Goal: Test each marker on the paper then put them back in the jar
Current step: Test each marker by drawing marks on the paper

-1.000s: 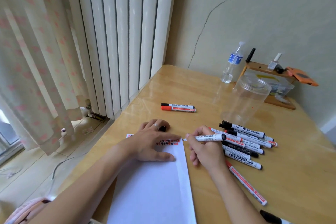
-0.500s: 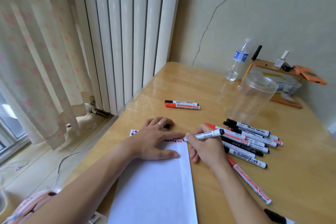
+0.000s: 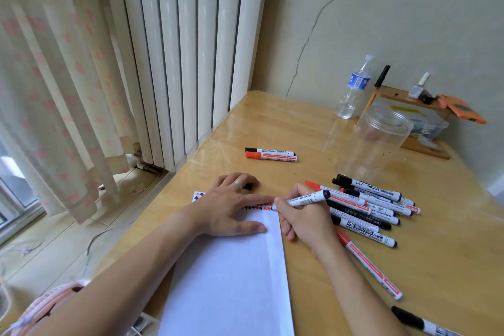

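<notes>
Marker (image 3: 305, 198) gripped in right hand (image 3: 305, 222), tip on paper (image 3: 231, 267) corner.

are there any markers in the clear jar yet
No, the clear jar stands empty on the table, while the markers lie in a pile beside the right hand.

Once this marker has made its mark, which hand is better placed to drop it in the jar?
Probably the right hand: it already grips the marker, and the empty jar stands on its side. The left hand lies flat, pinning the paper.
</notes>
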Motion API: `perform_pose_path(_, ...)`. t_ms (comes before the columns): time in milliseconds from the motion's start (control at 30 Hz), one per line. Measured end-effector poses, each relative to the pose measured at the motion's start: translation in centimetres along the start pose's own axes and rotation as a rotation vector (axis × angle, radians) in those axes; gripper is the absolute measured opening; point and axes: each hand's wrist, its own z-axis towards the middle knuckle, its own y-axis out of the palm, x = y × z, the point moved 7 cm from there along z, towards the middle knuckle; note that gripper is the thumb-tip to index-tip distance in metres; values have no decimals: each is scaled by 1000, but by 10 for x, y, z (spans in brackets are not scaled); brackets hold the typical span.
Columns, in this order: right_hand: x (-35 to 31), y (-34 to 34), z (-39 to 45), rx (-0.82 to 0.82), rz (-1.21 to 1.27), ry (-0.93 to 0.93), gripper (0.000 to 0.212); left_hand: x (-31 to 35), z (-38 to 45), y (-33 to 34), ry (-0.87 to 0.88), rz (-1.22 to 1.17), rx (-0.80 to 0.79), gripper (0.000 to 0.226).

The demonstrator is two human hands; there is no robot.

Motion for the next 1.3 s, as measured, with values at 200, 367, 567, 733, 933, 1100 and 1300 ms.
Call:
perform_pose_path(200,3,-3,2,40,28,16,27,-1,0,2,-9,11,-15,69)
perform_pose_path(367,3,-2,1,36,51,5,29,-2,0,2,-10,7,-12,70)
perform_pose_path(567,2,-1,1,12,46,13,27,-1,0,2,-7,10,-13,69)
perform_pose_path(733,3,-4,1,42,72,11,28,-1,0,2,-10,10,-11,69)
perform_pose_path(933,1,-2,1,19,57,18,27,-4,-1,3,-25,-29,5,63)
perform_pose_path(1100,-2,-3,0,22,55,13,26,-8,3,-1,-77,-170,104,48)
perform_pose_path(1300,1,-8,1,63,156,17,26,-22,-1,-13,-239,-38,339,50)
